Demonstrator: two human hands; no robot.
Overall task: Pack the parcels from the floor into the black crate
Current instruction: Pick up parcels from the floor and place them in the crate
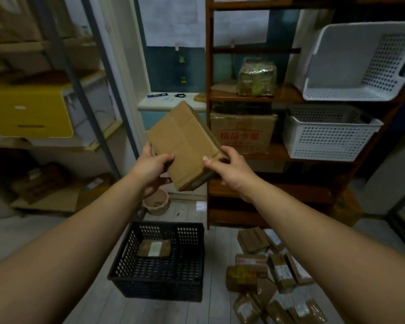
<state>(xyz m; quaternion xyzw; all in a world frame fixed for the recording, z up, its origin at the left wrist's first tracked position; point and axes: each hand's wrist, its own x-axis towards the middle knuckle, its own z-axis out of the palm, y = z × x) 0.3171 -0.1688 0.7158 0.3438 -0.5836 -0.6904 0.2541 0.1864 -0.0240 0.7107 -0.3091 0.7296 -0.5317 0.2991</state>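
A tilted cardboard parcel [185, 146] is held up in a two-handed grip: the left hand [150, 170] clamps its near left corner, thumb on top, and the right hand [229, 174] pinches the near right edge, its fingers seemingly curled underneath. Below the grip, the black crate [154, 285] sits on the floor [215, 258] with one labelled parcel [153, 248] lying flat inside. Below and right of the grip, a loose heap of parcels [262, 267] lies beside the crate.

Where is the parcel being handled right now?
In the head view, centre frame, the cardboard parcel is held by left hand and right hand, raised above the black crate.
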